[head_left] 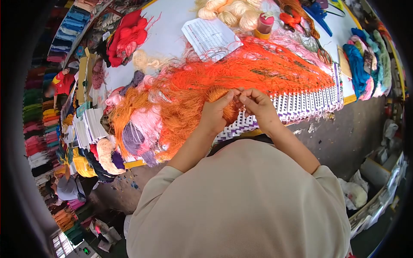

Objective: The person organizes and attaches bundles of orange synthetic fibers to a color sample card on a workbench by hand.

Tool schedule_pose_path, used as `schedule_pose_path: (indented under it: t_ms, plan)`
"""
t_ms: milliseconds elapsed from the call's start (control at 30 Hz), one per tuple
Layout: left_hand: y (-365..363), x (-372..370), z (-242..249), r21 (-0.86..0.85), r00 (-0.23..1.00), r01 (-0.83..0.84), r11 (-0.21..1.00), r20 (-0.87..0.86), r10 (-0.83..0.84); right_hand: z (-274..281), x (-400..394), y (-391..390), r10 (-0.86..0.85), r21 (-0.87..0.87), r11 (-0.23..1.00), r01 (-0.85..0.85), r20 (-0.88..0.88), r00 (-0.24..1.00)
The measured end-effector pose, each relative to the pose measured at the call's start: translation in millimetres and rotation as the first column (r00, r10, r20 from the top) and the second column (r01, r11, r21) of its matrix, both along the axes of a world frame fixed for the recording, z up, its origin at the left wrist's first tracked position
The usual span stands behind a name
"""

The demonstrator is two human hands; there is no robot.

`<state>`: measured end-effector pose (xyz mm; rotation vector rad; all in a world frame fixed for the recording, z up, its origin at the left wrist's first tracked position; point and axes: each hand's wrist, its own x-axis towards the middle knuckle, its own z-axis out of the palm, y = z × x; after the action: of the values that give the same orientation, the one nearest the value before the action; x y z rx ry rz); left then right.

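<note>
My left hand (216, 112) is closed around a bundle of rust-orange thread (223, 95), its thumb and index finger meeting near the top. Beside it, my right hand (259, 108) pinches with thumb and index finger at the same spot. What lies between those right fingertips is too small to make out, perhaps a strand end. Under and beyond both hands spreads a large mass of bright orange-red thread (254, 64). Its near edge runs into a row of white cards with dark holes (301, 105). Looser orange thread (185, 116) lies left of my left hand.
A printed sheet (211, 38) lies on the white table (167, 21), near cream yarn balls (232, 13) and a dark pink cone (264, 23). Scissors (323, 56) rest at right. Red yarn (129, 36) and paper stacks (91, 124) sit left. A person in red (63, 82) is farther left.
</note>
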<state>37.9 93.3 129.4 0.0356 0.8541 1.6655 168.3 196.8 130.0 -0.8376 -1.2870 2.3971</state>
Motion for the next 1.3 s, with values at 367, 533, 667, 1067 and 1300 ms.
schedule_pose_path:
  t_ms: [367,533,667,1067,1300]
  plan:
    - [19,17,-15,-0.112,0.984,-0.103,0.988,-0.158,0.085,-1,3,16,-0.059,-0.005,0.998,0.059,0.046,0.997]
    - [21,11,-24,-0.073,0.995,-0.068,0.995,-0.080,0.062,-6,14,33,0.075,-0.349,0.933,-0.087,-0.047,0.996]
    - [22,-7,-21,-0.100,0.999,-0.046,0.994,0.013,0.048,-9,30,36,0.059,-0.094,0.994,-0.053,0.070,0.996]
    - [-96,-109,-51,-0.151,0.912,-0.406,0.901,-0.005,0.410,-60,372,309,-0.925,0.405,0.332,0.852,-0.035,0.377]
    - [-13,5,-134,-0.461,0.987,0.146,0.876,0.121,-0.101,-192,147,161,-0.210,0.453,0.890,0.044,0.322,0.923]
